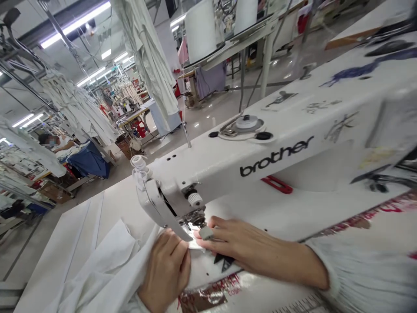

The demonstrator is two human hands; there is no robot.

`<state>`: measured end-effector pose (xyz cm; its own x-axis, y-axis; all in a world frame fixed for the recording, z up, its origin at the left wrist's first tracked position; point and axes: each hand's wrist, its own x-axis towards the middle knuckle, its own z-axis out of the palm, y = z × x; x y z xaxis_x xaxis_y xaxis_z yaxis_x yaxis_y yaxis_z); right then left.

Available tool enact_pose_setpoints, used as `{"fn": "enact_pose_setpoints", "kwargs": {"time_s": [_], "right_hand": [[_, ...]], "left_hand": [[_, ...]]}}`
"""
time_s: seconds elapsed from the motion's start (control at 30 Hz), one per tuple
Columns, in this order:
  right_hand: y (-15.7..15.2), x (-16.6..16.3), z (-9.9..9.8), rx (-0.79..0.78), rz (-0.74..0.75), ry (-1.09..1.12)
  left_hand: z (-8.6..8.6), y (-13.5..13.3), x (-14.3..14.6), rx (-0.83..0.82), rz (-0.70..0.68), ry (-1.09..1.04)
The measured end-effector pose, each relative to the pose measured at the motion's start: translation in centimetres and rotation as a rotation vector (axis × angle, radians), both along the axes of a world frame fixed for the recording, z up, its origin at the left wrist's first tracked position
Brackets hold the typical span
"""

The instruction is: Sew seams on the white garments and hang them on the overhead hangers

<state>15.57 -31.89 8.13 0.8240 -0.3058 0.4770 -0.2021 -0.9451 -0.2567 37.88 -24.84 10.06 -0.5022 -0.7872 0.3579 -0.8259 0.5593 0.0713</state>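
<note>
My left hand [167,263] is closed on white cloth [119,271], just left of the needle area. The cloth hangs in loose folds over the table to the left. My right hand [230,239] reaches in from the right, fingertips closed on the cloth's edge by the presser foot. A white sewing machine [224,169] stands over both hands, its lamp lighting the stitching spot. A small grey block [206,233] sits near my right fingertips. Dark pointed pieces [224,262] show beneath my right palm; I cannot tell whether they are held.
Under the machine arm lies a red tool [276,184]. Large white thread cones [200,32] stand on a rack behind. White garments [146,56] hang beyond the table [107,204]. A person [63,143] sits far off at the left, near blue cloth [87,158].
</note>
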Motion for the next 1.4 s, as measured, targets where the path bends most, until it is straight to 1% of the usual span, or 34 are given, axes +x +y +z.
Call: {"fn": "enact_pose_setpoints", "kwargs": {"time_s": [0.07,0.23,0.33,0.47,0.53,0.6,0.7,0.77,0.9,0.97,1.07,1.13,1.27,1.4], "right_hand": [[0.0,0.1,0.1,-0.02,0.0,0.028],[-0.3,0.3,0.0,-0.099,-0.003,0.054],[-0.4,0.4,0.0,-0.15,-0.01,0.053],[-0.8,0.7,0.2,-0.259,-0.031,0.121],[-0.7,1.0,0.1,-0.295,-0.068,0.134],[-0.2,1.2,0.0,-0.341,-0.139,0.114],[1.0,1.1,-0.2,-0.475,-0.235,0.066],[1.4,1.0,-0.3,-0.514,-0.247,0.027],[0.8,1.0,-0.5,-0.398,-0.146,-0.023],[0.3,1.1,-0.6,-0.335,-0.104,-0.034],[0.1,1.3,-0.8,-0.271,-0.078,-0.07],[0.4,1.4,-1.0,-0.261,-0.085,-0.101],[0.9,1.8,-1.6,-0.309,-0.16,-0.125],[0.7,2.1,-1.7,-0.292,-0.182,-0.062]], "left_hand": [[0.3,-0.1,0.0,0.006,-0.018,0.007],[0.7,0.0,-0.3,-0.053,-0.048,0.002],[0.5,0.1,-0.4,-0.05,-0.031,-0.011],[0.2,-0.2,0.1,-0.057,0.009,-0.045],[0.2,-0.7,0.6,-0.033,0.047,-0.077],[0.4,-1.1,1.1,0.0,0.07,-0.113],[0.8,-1.2,1.3,-0.002,0.01,-0.116],[0.9,-0.9,1.2,-0.039,-0.042,-0.091],[0.9,-0.4,0.6,-0.033,-0.069,-0.042],[0.9,-0.4,0.4,-0.036,-0.055,-0.035],[1.0,-0.4,0.3,-0.046,-0.021,-0.074],[1.0,-0.3,0.2,-0.04,0.002,-0.099],[0.7,-0.1,-0.1,-0.087,0.008,-0.107],[0.7,0.0,-0.3,-0.094,0.012,-0.143]]}}
